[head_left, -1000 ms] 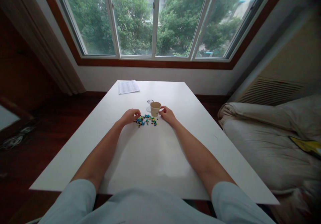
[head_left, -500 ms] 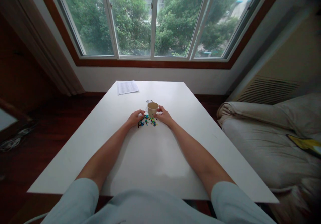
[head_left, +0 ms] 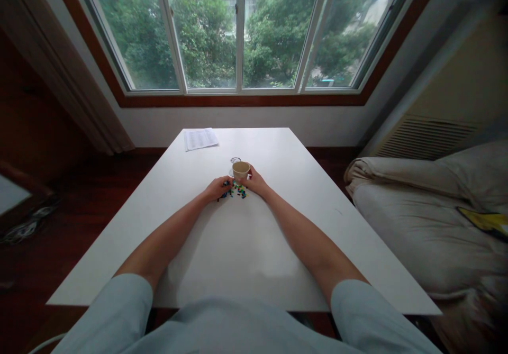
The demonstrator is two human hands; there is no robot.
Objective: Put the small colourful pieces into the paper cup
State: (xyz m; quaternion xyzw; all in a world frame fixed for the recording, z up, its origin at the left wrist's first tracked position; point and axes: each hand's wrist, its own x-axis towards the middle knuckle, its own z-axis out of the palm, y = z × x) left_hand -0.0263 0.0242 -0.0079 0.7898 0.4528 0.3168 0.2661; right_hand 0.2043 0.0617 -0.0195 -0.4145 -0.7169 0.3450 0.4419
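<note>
A small tan cup (head_left: 241,170) is gripped at its right side by my right hand (head_left: 255,181), fingers behind it and thumb in front. Its mouth faces up, and I cannot tell whether its base touches the table. Small bright pieces (head_left: 241,190), blue, green, yellow and dark, lie loose on the white table just in front of the cup. My left hand (head_left: 218,188) is at the left side of these pieces, its fingers curled together over some of them. Whatever is between those fingertips is too small to make out.
Behind the cup lies a thin, clear ring-shaped item (head_left: 235,160). Printed papers (head_left: 200,139) rest at the far left of the white table (head_left: 238,253). A beige sofa (head_left: 400,206) stands on the right, and a window sits beyond the table.
My left hand has shifted slightly right, farther over the coloured pieces. The cup, in my right hand, looks slightly tilted and lower at its base. The view has turned a little.
</note>
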